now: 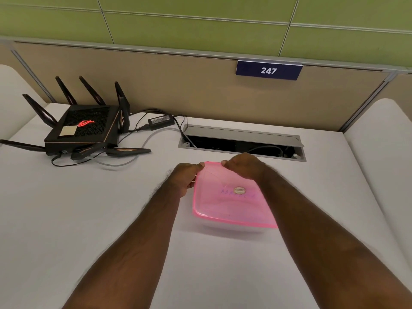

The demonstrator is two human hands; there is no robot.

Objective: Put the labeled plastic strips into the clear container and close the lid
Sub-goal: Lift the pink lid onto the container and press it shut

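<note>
A translucent pink lid [227,206] lies on top of the clear container [234,229], whose pale wall shows under the lid's near edge. A round gold sticker [239,190] sits on the lid, and faint blue lettering of the strips [236,194] shows through it. My left hand [186,178] grips the lid's far left corner, thumb on top. At the far right part of the lid my right hand [244,166] presses down, its fingers curled over the far edge.
A black router [82,128] with several antennas stands at the far left, with a power brick [161,121] and cables beside it. An open cable tray [243,143] lies in the desk just beyond the container. A partition with a "247" sign [268,70] closes the back.
</note>
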